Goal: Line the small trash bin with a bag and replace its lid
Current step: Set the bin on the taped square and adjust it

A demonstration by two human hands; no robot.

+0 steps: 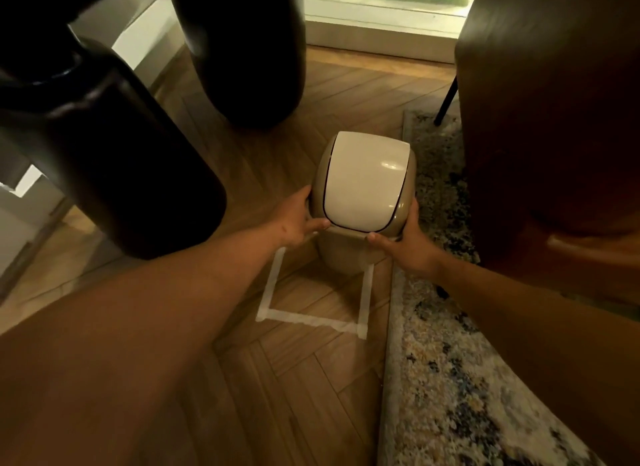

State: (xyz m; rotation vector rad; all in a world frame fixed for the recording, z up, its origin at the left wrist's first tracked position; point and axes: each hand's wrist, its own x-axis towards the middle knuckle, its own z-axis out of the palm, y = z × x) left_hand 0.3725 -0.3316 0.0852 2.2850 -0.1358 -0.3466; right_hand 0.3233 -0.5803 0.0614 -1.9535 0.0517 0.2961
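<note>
A small beige trash bin [341,254] stands on the wooden floor, inside a square of white tape [311,318]. Its domed lid [363,181], beige with a cream swing flap, sits on top of the bin. My left hand [298,221] grips the lid's left edge, thumb on its near rim. My right hand [407,245] grips the lid's right near corner. No bag is visible anywhere in view.
Two large dark rounded objects [114,160] [249,56] stand to the left and behind the bin. A brown armchair [554,119] stands at the right on a patterned rug [450,361]. A window sill [381,22] lies beyond.
</note>
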